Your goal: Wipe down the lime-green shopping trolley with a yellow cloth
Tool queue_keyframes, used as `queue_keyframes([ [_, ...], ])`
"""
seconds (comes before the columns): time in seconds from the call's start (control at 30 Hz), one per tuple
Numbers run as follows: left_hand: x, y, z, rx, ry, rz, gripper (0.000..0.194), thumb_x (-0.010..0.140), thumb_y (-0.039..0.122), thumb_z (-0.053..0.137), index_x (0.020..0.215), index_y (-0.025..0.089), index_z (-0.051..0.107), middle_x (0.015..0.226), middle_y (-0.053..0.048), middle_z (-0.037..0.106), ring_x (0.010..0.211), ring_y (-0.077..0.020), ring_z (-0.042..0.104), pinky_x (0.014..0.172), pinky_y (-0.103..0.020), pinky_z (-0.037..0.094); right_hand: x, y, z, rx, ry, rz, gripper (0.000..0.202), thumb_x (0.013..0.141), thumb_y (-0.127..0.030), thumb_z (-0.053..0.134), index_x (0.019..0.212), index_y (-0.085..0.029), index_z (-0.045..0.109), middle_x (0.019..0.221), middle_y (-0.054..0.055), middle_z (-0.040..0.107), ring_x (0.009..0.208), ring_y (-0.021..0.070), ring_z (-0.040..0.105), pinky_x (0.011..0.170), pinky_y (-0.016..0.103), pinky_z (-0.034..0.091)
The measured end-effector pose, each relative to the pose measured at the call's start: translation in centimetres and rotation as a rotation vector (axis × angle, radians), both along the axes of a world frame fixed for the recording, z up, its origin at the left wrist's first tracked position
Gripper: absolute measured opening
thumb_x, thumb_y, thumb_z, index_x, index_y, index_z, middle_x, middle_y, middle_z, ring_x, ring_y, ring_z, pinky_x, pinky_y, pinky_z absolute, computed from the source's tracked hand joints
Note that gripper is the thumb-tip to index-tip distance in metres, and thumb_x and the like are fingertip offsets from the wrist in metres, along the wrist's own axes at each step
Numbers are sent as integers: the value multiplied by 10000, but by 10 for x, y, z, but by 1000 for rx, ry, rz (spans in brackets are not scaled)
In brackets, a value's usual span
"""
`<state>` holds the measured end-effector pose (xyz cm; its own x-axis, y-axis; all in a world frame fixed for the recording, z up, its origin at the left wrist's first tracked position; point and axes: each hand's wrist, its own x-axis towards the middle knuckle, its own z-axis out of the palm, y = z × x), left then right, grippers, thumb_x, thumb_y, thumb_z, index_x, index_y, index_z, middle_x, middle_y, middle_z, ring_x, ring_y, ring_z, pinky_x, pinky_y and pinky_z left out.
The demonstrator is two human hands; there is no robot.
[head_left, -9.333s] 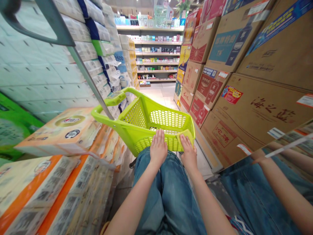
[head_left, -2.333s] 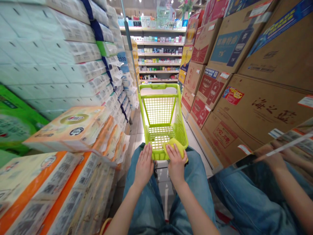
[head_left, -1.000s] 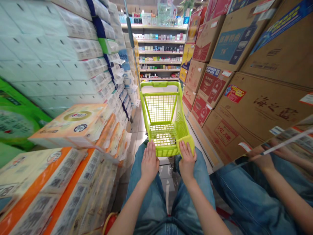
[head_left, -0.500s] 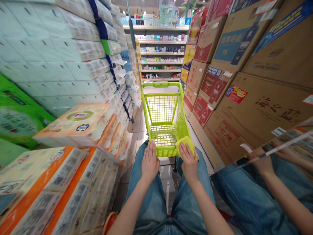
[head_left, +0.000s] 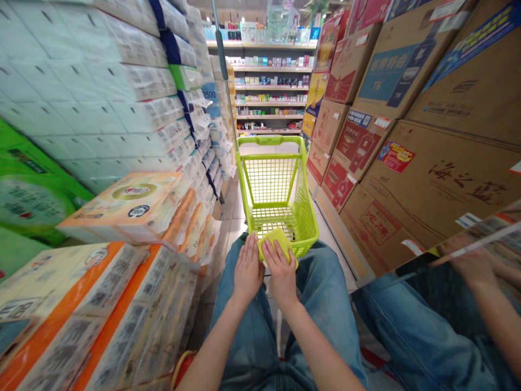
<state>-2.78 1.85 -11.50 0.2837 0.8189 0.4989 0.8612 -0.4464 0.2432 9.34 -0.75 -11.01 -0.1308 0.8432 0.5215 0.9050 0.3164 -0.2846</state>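
A lime-green plastic shopping cart basket (head_left: 311,212) stands between my knees, its mesh floor and back facing me. My left hand (head_left: 247,267) rests on the near rim at its left corner, fingers straight and lying flat. Beside it, almost touching, my right hand (head_left: 281,270) presses a folded yellow cloth (head_left: 280,239) against the near rim with its fingers spread over the cloth. The palm side of both hands is hidden.
On the left rise stacked tissue packs (head_left: 134,122), with orange-and-cream packs (head_left: 122,203) nearer. Cardboard cartons (head_left: 448,163) line the right, and a mirror panel (head_left: 468,304) reflects my arms and legs. Stocked shelves (head_left: 271,68) cross the aisle's far end.
My right hand has slid left along the near rim with the yellow cloth, from the right corner to beside my left hand. My left hand has hardly moved.
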Motion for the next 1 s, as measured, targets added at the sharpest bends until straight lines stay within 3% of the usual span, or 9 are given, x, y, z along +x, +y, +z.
queue_keyframes([
  [0.1,-9,3,2,-5,16,-41,803,845,46,412,1567,164,82,1612,-110,270,1498,-232,217,1190,-463,312,42,-4,-4,23,-49,6,698,846,8,369,1485,-271,388,1477,29,509,1429,164,349,1165,435,165],
  [0.2,-17,7,4,-5,41,-74,802,839,24,386,1568,191,97,1608,-77,289,1495,-214,227,1197,-452,303,88,-6,-8,48,-38,-110,768,798,32,364,1504,-268,354,1479,32,507,1432,179,349,1165,447,176],
  [0.3,-19,9,4,-2,54,-90,820,828,8,372,1570,201,81,1611,-63,280,1497,-212,218,1200,-454,297,107,-4,-6,42,6,-213,832,754,41,359,1518,-286,323,1489,22,495,1432,185,353,1150,444,212],
  [0.43,-15,8,2,4,40,-76,829,829,1,359,1571,195,45,1614,-73,268,1498,-217,212,1196,-458,307,74,-2,1,-2,115,-267,921,686,48,355,1541,-283,268,1521,26,453,1447,193,324,1101,419,268],
  [0.6,-15,9,-7,21,9,-78,796,855,13,352,1570,193,51,1601,-102,299,1492,-217,233,1181,-472,331,-2,-1,6,-30,105,-72,820,754,45,358,1510,-272,347,1482,37,502,1419,196,366,1138,449,154],
  [0.7,-16,12,-12,30,-26,-82,755,883,30,344,1568,191,72,1585,-122,329,1486,-216,254,1174,-479,342,-16,-2,7,-37,74,-11,740,805,23,375,1491,-255,381,1488,42,493,1424,187,354,1146,445,142],
  [0.77,-14,13,-15,30,-55,-82,765,874,21,346,1568,192,73,1586,-127,327,1487,-224,252,1171,-490,345,-4,-3,7,-34,30,30,715,818,15,387,1478,-260,399,1487,34,495,1425,174,352,1151,430,157],
  [0.87,-9,13,-18,32,-99,-72,807,846,10,360,1570,198,57,1599,-120,300,1494,-240,230,1172,-508,340,36,-6,3,-18,-31,33,728,803,22,391,1470,-271,412,1479,28,507,1425,169,355,1155,423,184],
  [1.0,-4,12,-19,45,-133,-66,826,828,7,370,1570,195,57,1598,-116,304,1498,-241,218,1182,-508,327,93,-6,-2,20,-13,-166,827,747,36,372,1511,-279,338,1489,25,496,1432,176,348,1139,424,233],
])
